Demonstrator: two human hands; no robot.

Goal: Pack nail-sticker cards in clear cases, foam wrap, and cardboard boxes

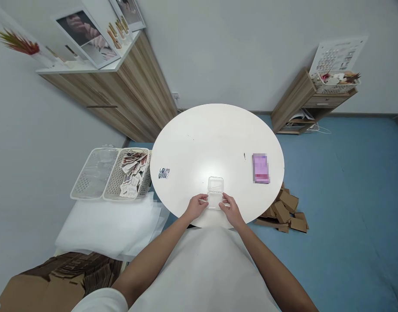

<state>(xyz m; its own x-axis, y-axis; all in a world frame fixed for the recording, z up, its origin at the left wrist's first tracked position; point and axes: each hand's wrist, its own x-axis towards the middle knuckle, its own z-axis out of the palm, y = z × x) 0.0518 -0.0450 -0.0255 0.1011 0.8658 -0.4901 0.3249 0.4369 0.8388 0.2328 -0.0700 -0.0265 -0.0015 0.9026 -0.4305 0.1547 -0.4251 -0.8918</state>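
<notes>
A small clear plastic case (215, 192) lies open on the round white table (215, 138), near its front edge. My left hand (196, 207) pinches the case's lower half from the left side. My right hand (230, 209) grips the same half from the right, fingers curled on its edge. The lid half points away from me. A small sheet of press-on nails (164, 173) rests on the table's left side, apart from both hands. A pink-purple packet (260, 168) lies on the right side.
Two white mesh baskets (111, 173) stand left of the table, one holding several packets. White sheets (111, 227) lie below them. Flat cardboard boxes (283, 210) are piled on the blue floor at right. Wooden cabinets stand by the back wall.
</notes>
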